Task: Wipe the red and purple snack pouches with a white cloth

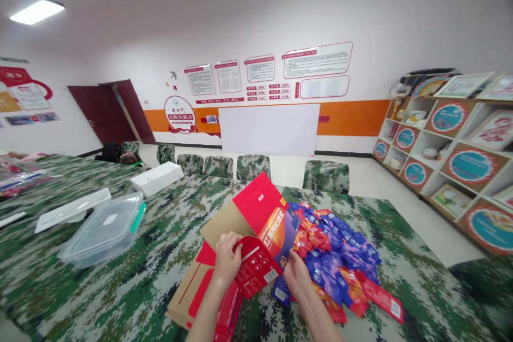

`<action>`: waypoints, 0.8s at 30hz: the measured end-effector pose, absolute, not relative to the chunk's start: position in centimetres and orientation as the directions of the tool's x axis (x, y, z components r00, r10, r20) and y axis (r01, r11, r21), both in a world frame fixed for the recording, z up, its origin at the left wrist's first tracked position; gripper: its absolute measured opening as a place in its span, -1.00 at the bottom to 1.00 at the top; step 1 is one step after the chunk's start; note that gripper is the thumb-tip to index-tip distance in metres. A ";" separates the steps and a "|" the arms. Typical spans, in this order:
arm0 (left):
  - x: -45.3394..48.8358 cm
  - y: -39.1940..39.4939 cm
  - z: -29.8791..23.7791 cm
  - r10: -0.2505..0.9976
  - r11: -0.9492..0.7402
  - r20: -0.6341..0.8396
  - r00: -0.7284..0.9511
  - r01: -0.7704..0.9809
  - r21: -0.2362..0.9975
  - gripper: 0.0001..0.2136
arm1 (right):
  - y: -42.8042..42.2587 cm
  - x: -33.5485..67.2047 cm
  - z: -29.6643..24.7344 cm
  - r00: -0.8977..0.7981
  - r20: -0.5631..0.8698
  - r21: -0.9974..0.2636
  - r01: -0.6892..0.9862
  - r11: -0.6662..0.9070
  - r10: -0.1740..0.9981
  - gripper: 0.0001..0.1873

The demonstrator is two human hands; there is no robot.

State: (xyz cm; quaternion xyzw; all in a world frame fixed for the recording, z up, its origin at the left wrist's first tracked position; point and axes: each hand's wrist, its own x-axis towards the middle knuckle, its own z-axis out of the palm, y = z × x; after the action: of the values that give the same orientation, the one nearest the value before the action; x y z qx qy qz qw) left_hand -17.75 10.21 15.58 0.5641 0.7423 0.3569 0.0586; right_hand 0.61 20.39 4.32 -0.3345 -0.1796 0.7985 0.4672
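A red cardboard box point(256, 267) with an orange and purple printed front is held up in front of me, tilted, its top flaps standing apart. My left hand point(228, 256) grips its near left edge, thumb against the red panel. At the lower right corner, my right hand point(295, 273) pinches the box near the printed "40". Just right of the box lies a heap of blue and red sachets point(332, 256), spread on the camouflage tablecloth point(132, 288). Under my left forearm are flattened red and brown cartons point(192, 288), partly hidden by the arm.
To the left stand a clear plastic container point(104, 230) with a green clip, a white box point(157, 178) and a white tray-like piece point(74, 208). Plastic bags point(20, 173) lie at the far left. Camouflage-covered chairs point(253, 166) line the far table edge; shelves point(444, 144) stand at right.
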 end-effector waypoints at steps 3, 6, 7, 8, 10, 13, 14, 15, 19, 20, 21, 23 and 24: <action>-15.3 9.8 17.7 0.891 -0.016 0.382 -0.244 0.825 0.564 -0.83 | 20.7 4.4 4.8 -0.270 -0.396 -0.532 -0.711 -0.459 0.878 -0.78; -13.2 9.3 18.9 0.889 -0.163 0.442 -0.119 0.819 0.550 -0.82 | 20.4 8.8 5.0 -0.251 -0.385 -0.427 -0.804 -0.413 0.888 -0.74; -12.7 9.1 19.1 0.885 -0.209 0.457 -0.082 0.809 0.550 -0.81 | 20.1 10.4 4.9 -0.254 -0.366 -0.403 -0.824 -0.399 0.895 -0.75; -12.1 9.0 19.3 0.880 -0.250 0.473 -0.051 0.796 0.552 -0.80 | 19.8 11.9 4.8 -0.265 -0.347 -0.386 -0.834 -0.395 0.900 -0.77; -11.2 8.8 19.4 0.866 -0.319 0.500 0.001 0.771 0.551 -0.79 | 18.9 15.0 4.4 -0.294 -0.319 -0.367 -0.838 -0.404 0.901 -0.78; -9.9 8.6 19.4 0.849 -0.404 0.520 0.093 0.749 0.526 -0.77 | 17.6 19.4 3.5 -0.344 -0.295 -0.365 -0.821 -0.438 0.891 -0.75; -9.4 8.6 19.4 0.845 -0.428 0.520 0.128 0.744 0.513 -0.76 | 17.1 20.7 3.1 -0.352 -0.293 -0.375 -0.813 -0.446 0.889 -0.73; -9.0 8.6 19.4 0.840 -0.449 0.520 0.157 0.740 0.501 -0.74 | 16.7 22.0 2.8 -0.358 -0.296 -0.387 -0.803 -0.454 0.886 -0.71; -7.3 8.4 18.8 0.819 -0.506 0.524 0.233 0.723 0.470 -0.72 | 15.2 26.0 1.2 -0.357 -0.360 -0.430 -0.757 -0.493 0.862 -0.69; -7.0 8.3 18.6 0.815 -0.515 0.525 0.245 0.721 0.464 -0.72 | 14.9 26.7 0.8 -0.352 -0.381 -0.441 -0.744 -0.502 0.855 -0.70; -6.7 8.3 18.2 0.813 -0.521 0.523 0.256 0.720 0.458 -0.72 | 14.6 27.4 0.4 -0.344 -0.401 -0.456 -0.729 -0.511 0.849 -0.72; -6.2 8.0 17.3 0.816 -0.521 0.512 0.267 0.724 0.452 -0.70 | 14.2 28.6 -0.7 -0.323 -0.433 -0.487 -0.702 -0.520 0.842 -0.77; -6.1 7.9 16.8 0.821 -0.516 0.504 0.269 0.728 0.452 -0.69 | 14.0 29.1 -1.2 -0.315 -0.443 -0.495 -0.694 -0.522 0.839 -0.80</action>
State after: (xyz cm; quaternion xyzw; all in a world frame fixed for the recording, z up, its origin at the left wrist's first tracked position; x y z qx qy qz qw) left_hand -6.05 7.90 16.76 0.7937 0.4877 0.3576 0.0652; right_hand 29.10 13.97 -1.22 -0.3392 -0.1069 0.8038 0.4769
